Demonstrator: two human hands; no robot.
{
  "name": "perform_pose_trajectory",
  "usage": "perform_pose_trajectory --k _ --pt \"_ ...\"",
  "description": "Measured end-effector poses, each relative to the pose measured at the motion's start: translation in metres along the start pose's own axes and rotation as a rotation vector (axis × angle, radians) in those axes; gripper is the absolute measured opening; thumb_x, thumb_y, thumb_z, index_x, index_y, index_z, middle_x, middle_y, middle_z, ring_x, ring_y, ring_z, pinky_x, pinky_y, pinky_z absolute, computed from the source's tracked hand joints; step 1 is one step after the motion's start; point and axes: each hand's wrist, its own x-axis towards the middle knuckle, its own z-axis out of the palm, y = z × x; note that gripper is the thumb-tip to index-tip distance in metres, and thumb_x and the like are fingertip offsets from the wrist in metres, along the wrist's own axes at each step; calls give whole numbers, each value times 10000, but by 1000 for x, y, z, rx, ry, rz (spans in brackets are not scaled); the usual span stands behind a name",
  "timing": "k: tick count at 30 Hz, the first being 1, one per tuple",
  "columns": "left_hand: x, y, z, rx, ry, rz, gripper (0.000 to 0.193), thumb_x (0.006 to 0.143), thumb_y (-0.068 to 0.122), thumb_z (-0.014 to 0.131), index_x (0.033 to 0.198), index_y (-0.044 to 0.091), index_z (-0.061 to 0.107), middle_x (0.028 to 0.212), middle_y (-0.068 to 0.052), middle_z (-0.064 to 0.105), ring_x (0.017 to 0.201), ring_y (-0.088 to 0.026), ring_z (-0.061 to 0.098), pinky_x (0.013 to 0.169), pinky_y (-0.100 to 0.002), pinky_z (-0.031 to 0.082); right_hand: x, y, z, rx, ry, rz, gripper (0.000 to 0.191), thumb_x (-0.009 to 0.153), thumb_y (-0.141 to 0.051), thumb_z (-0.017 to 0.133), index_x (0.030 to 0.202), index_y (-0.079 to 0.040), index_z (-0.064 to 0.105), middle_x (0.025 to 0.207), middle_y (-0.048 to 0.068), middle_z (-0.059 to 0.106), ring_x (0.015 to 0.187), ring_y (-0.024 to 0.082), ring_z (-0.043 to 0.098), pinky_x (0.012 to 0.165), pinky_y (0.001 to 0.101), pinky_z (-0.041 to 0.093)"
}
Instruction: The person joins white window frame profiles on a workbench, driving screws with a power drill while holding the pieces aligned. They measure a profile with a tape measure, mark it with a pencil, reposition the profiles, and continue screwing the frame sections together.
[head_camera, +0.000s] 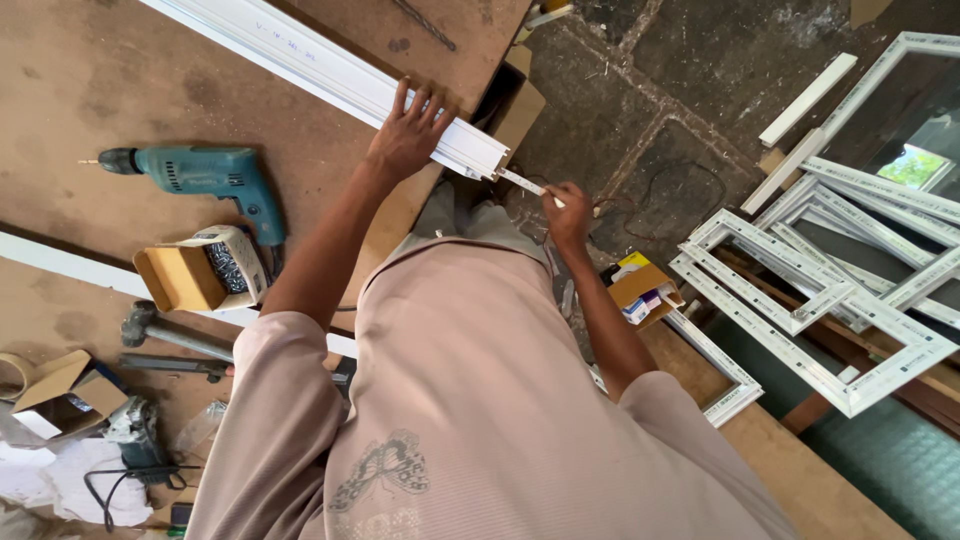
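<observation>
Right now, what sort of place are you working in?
Probably a window-frame workshop: white frames stacked on the floor, a teal power drill on the brown workbench, and a long white profile under the left hand.

An open tan carton (190, 275) (beside the drill); yellow-blue boxes (642, 290) lie rightward.

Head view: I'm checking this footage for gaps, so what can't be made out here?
- White profile: far end cut by the top edge.
- Right hand: the thin strip it pinches is too small to identify.
- Left hand: palm hidden, pressed on the profile.
</observation>
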Motion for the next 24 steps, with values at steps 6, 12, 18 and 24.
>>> perform_pose_trajectory --k 6,12,18,24 --pt "0 2 0 -6 -13 -3 699 946 309 649 1568 78 428 1519 -195 516 1449 -381 410 1236 -636 143 -3 0 4 36 15 1 190 874 -161 771 978 -3 783 896 150 718 795 324 713 713 373 529" --pt "1 2 1 -5 8 7 659 965 305 646 1550 73 448 1512 -198 525 1447 -382 419 1237 -641 147 0 -5 7 64 -6 31 192 884 -159 759 985 3 782 896 149 722 803 315 716 713 368 529" --pt "1 4 0 -4 13 8 664 958 299 644 1553 73 456 1510 -197 524 1446 -382 417 1239 -640 139 2 -5 9 127 -34 43 205 889 -159 758 1006 8 781 897 144 727 808 291 723 720 358 528" --pt "2 3 -5 -77 -80 -10 738 898 337 658 1540 55 428 1509 -217 503 1450 -394 398 1223 -644 133 7 -7 9 195 -78 33 216 909 -147 746 1033 28 768 906 159 710 823 290 714 739 353 526"
